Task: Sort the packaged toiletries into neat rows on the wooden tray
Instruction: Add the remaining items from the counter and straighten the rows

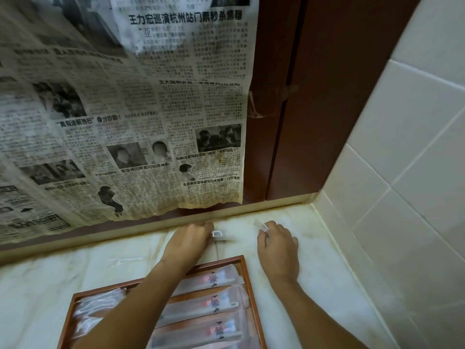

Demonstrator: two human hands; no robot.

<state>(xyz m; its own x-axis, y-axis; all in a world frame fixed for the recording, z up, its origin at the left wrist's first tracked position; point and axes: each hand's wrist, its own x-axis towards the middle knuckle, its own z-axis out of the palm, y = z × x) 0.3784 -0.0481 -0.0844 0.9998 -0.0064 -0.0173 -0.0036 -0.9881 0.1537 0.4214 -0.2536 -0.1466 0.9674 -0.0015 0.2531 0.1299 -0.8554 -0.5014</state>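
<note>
Crossing the red-brown wooden tray (247, 278), the left forearm hides its middle packets. Left hand (188, 239) pinches a small clear sachet (218, 235); right hand (278, 244) pinches another, blurred (260, 225). Long clear-wrapped toothbrush packets (214, 302) lie crosswise, stacked toward the camera.

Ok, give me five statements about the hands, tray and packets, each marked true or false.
1. The wooden tray already holds packaged toothbrush kits in a row. True.
2. Both hands are inside the tray. False: both reach beyond it, over the marble counter.
3. The left hand grips a small clear packet. True.
4. The right hand lies flat and empty. False: it pinches a small clear sachet.
5. A newspaper covers the surface behind the counter. True.
</note>
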